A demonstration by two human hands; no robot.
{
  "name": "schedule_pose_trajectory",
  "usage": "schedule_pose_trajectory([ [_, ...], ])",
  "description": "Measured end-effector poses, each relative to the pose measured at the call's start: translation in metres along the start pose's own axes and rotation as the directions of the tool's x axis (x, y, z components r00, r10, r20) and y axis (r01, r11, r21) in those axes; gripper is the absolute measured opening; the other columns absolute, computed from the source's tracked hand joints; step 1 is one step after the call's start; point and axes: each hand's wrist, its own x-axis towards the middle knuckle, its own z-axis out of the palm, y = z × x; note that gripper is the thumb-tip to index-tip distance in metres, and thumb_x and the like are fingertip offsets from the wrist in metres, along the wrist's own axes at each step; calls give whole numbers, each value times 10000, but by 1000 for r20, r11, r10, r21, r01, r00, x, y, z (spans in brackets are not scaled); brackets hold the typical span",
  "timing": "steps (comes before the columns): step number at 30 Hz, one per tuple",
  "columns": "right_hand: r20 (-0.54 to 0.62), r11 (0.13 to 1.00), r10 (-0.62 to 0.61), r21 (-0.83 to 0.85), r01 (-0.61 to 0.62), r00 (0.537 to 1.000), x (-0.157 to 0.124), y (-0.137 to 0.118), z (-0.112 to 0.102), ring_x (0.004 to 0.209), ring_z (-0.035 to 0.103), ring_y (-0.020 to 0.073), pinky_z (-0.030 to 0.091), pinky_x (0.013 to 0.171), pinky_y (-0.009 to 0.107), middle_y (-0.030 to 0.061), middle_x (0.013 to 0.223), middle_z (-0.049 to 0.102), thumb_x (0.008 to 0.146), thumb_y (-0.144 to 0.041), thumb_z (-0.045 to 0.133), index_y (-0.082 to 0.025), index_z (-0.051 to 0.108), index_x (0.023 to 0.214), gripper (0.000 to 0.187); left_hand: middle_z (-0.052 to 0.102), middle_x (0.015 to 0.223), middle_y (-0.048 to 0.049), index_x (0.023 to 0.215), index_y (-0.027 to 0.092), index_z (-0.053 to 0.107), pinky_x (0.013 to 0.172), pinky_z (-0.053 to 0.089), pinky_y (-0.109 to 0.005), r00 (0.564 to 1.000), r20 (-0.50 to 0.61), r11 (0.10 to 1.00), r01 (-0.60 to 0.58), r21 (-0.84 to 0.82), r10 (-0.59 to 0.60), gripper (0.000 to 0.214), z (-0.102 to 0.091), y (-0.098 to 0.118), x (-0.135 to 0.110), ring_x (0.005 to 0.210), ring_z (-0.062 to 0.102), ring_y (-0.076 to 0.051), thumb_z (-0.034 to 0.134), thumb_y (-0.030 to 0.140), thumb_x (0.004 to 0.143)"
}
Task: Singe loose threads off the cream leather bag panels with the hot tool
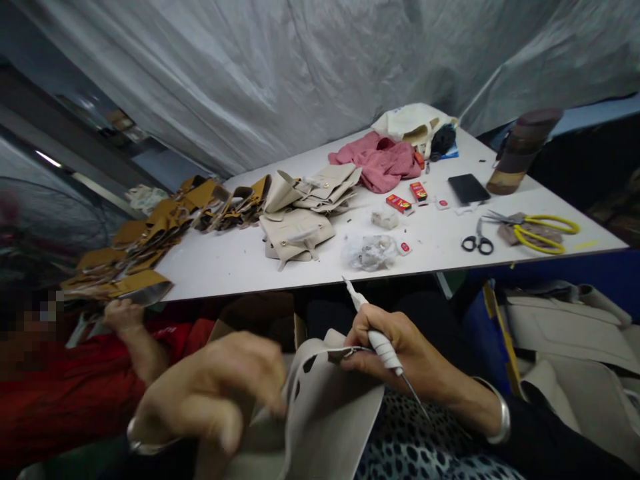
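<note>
Surface: one white table (220, 263), near edge toward the person.
Beige goods (565, 320): heaped below the surface's near right corner.
Mustard-coloured pieces (155, 217): many, piled along the surface's left end; a co-worker's hand (125, 317) close by.
Beige piece (333, 417): one, with dark openings near its rim; off the surface, below the near edge, over the lap.
Pink cloth (377, 160): one, crumpled, at the far edge.
Beige stack (297, 237): flat pieces with flaps, between the middle and the near edge.
Left hand (220, 380): blurred, loosely curved beside the beige piece, thumb apart, nothing seen in its grasp (contact at the fingertips cannot be told).
Right hand (395, 340): closed round a white-wrapped tool (383, 350), thumb and fingers also pinching the beige piece's rim.
Yellow-handled scissors (540, 233): lying by the near right corner.
Black-handled scissors (477, 243): near edge, just beside the yellow pair.
Progress, as judged: handwork on one beige piece is under way and unfinished, its rim being the part attended to; whether the beige stack is completed or waiting cannot be told.
</note>
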Motion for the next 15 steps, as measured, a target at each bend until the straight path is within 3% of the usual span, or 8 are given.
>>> schedule_pose_trajectory([
  [3,-18,994,-38,-102,36,999,-1,2,1,636,523,99,392,573,204,-48,741,629,833,-169,759,-207,528,778,241,678,990,-99,928,227,804,800,528,-360,992,-7,951,-122,-283,125,695,18,-12,55,874,648,-252,641,869,717],
  [6,-73,982,-49,-185,34,996,1,11,-3,639,501,102,370,570,210,-51,729,580,883,-207,725,-211,526,799,216,681,1023,-108,1034,173,721,867,530,-378,987,11,886,-138,-443,159,768,43,-24,97,929,658,-270,606,874,743],
  [8,-127,971,-51,-239,19,991,3,20,-6,646,503,107,365,572,216,-48,729,567,915,-235,700,-215,517,807,213,699,1057,-110,1093,170,692,904,529,-387,988,50,895,-113,-431,149,739,59,-32,111,971,664,-280,665,821,745],
  [11,-203,950,-41,-312,-25,978,7,37,-9,646,506,114,373,584,226,-41,725,553,950,-257,660,-216,512,806,211,710,1184,-100,1175,198,695,978,505,-397,986,125,958,-71,-277,109,580,72,-42,117,1083,654,-289,784,606,771],
  [15,-167,938,-30,-346,-30,986,17,53,-12,647,517,117,386,594,230,-34,732,565,958,-271,662,-214,525,808,210,725,1261,-70,1261,230,695,1013,491,-381,952,283,967,-44,-250,116,545,60,-55,121,1139,663,-282,813,469,785],
])
